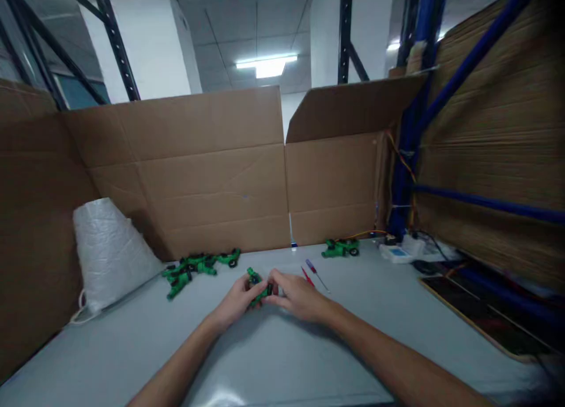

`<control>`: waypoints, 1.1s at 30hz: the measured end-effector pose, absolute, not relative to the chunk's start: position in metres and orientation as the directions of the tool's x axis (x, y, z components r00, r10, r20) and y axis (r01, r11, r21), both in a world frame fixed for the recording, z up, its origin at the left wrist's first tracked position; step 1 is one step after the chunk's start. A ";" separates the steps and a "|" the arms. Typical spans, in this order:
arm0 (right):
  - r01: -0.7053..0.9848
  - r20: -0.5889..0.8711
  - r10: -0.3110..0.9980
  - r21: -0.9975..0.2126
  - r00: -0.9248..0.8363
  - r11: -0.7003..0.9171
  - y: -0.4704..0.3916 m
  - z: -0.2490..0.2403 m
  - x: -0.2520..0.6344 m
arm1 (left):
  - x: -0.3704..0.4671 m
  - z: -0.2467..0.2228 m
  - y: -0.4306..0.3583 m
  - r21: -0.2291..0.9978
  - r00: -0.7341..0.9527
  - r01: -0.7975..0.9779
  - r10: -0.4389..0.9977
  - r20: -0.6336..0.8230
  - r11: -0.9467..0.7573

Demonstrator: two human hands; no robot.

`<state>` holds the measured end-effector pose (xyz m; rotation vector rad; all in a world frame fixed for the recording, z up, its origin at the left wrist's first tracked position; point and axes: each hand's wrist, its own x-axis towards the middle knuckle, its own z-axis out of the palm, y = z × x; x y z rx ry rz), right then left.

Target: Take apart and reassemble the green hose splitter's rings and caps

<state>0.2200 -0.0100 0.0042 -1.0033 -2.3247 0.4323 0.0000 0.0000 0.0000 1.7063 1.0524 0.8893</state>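
Note:
Near the middle of the table, both hands meet at a small green toy vehicle [253, 276] with black parts. My left hand [238, 300] is closed around its left side, thumb across it. My right hand [296, 295] pinches at the toy's right side, by a black part that looks like a wheel; the fingers partly hide it. A screwdriver [316, 273] with a purple handle lies just beyond the right hand. Beside it is a slim red tool [308, 276], partly behind the hand.
Several similar green toy vehicles [203, 263] lie in a cluster at the back left, and another green toy [339, 249] is at the back right. A white bag [110, 254] stands left. Cardboard walls [212, 183] enclose the table [132, 360]. A power strip [399, 253] and dark panel [485, 319] are right.

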 end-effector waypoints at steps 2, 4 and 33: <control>0.612 0.331 0.759 -0.452 -0.561 0.649 -0.011 0.005 0.220 | -0.001 -0.002 0.001 0.946 0.375 0.258 0.922 0.091 -0.198; 0.638 0.308 0.768 -0.431 -0.561 0.638 -0.011 0.006 0.219 | -0.001 -0.004 0.002 0.948 0.374 0.250 0.923 0.093 -0.196; 0.664 0.297 0.758 -0.366 -0.580 0.652 -0.012 0.010 0.221 | 0.004 -0.006 0.004 0.953 0.383 0.175 0.909 0.164 -0.245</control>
